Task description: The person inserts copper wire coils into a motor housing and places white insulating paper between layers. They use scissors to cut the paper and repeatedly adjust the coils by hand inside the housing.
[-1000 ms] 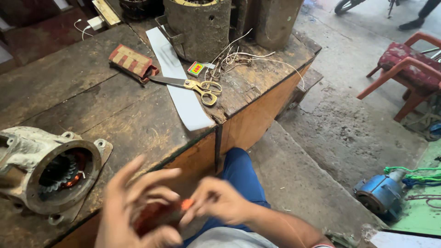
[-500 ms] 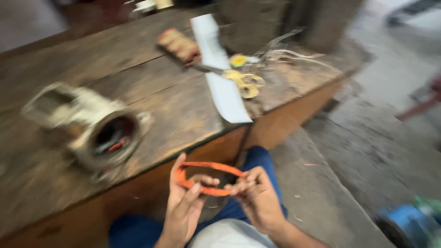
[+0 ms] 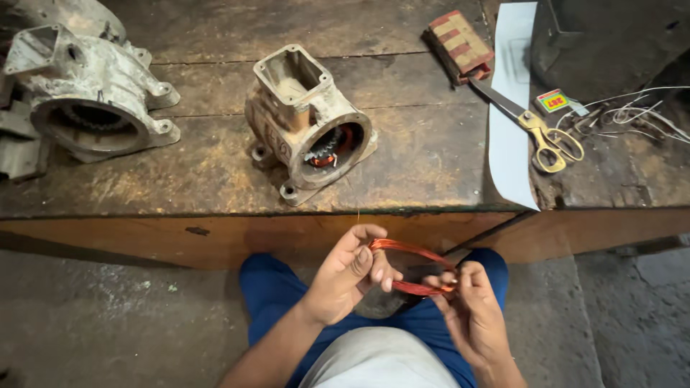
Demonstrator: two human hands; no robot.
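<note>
Right now I see both hands low over my lap, left hand (image 3: 350, 276) and right hand (image 3: 471, 312) each with fingers pinched on opposite ends of the copper wire coil (image 3: 411, 267), stretching it flat, just below the table (image 3: 215, 187) edge and motor housing (image 3: 310, 122).

A worn wooden table (image 3: 215, 179) fills the upper view. Below it lies a rough, perhaps concrete, floor (image 3: 108, 323). Light is dim.
</note>
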